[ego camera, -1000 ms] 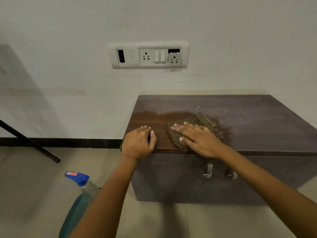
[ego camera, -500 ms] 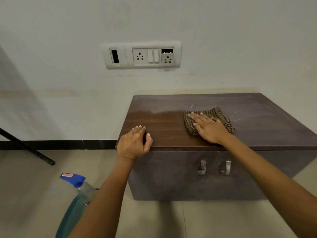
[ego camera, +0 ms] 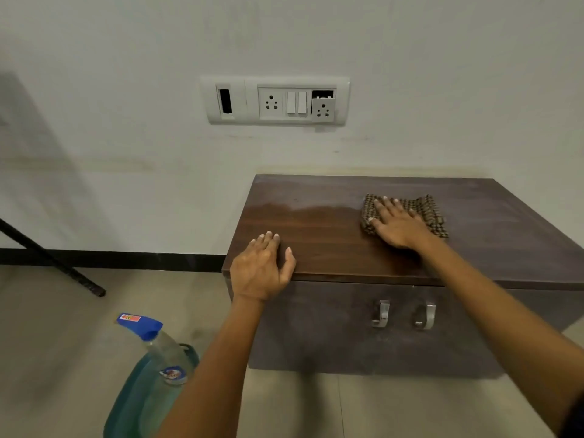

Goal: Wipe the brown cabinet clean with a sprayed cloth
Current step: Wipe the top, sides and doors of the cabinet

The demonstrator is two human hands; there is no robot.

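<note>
Pressing the cloth (ego camera: 430,210) flat under straight fingers, the right hand (ego camera: 397,226) is wiping the top of the brown cabinet (ego camera: 319,237) near its middle. The left hand (ego camera: 260,270), relaxed and empty, is resting on the front edge, probably for balance.

The top of the brown cabinet (ego camera: 331,248) is wood-grain laminate, with a warm, slight sheen at the frame's centre and dull, dusty grey at right. The checked cloth (ego camera: 429,210) is coarse woven fabric. The handles (ego camera: 380,312) are brushed metal. At lower left, the spray bottle (ego camera: 164,349) is clear plastic with a blue plastic head.
</note>
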